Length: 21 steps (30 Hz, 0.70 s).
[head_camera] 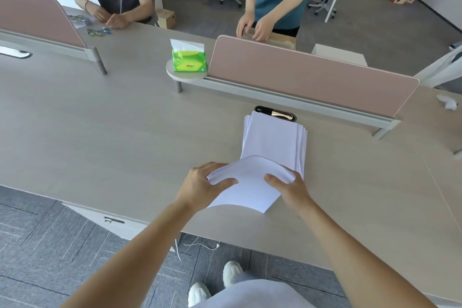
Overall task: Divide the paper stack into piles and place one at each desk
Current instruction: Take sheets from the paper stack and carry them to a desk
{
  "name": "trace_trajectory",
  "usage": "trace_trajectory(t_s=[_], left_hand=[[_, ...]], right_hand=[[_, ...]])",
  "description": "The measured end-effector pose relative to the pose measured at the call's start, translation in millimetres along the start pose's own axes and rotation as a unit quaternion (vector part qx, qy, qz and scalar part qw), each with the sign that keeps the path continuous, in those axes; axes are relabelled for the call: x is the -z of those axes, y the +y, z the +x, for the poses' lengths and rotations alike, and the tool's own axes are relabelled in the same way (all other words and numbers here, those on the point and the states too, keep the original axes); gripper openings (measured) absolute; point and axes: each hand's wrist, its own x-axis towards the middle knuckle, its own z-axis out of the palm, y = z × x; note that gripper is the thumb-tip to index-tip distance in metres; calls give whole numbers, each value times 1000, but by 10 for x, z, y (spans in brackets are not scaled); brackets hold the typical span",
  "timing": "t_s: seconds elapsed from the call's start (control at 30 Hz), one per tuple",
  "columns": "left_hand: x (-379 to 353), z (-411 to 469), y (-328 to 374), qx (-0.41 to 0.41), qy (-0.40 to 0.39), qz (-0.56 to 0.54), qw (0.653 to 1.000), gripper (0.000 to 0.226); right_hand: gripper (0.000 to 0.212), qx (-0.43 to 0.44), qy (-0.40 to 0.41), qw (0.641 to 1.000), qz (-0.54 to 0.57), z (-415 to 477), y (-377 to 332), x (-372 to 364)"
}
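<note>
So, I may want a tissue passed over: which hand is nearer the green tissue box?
Left. The left hand grips the left edge of the paper pile, a little right of the tissue box and nearer the wearer; the right hand grips its right edge, farther right.

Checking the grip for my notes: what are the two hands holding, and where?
A curled batch of white paper sheets: left hand grips its left edge, right hand its right edge.
</note>
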Motion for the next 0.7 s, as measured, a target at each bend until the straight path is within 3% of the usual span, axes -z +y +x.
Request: trace_trajectory(t_s=[0.07,0.1,0.17,0.27,0.3,0.37,0.5,0.7], left_hand=[[-34,41,-31,-51,45,26,997,10],[-40,60,-26,-71,64,34,995,11],[-44,86,-9,-72,95,43,992,22],[-16,118,73,3,114,18,993,11],[5,124,96,53,107,-14,993,5],[27,121,117,137,107,-114,978,15],[-19,89,157,211,179,-236,932,16],[-134,53,197,207,272,-265,902,43]], right_hand=[[26,-6,12,999,-33,64,-15,16],[7,5,7,999,-51,92,-61,20],[15,39,-9,997,-68,205,-89,48],[25,63,-49,995,-65,350,-167,34],[32,61,-62,994,-61,391,-187,16],[40,42,-88,994,-50,505,-221,-28],[69,45,-142,988,-27,712,-221,-112],[43,24,-177,984,-9,975,-257,-110]])
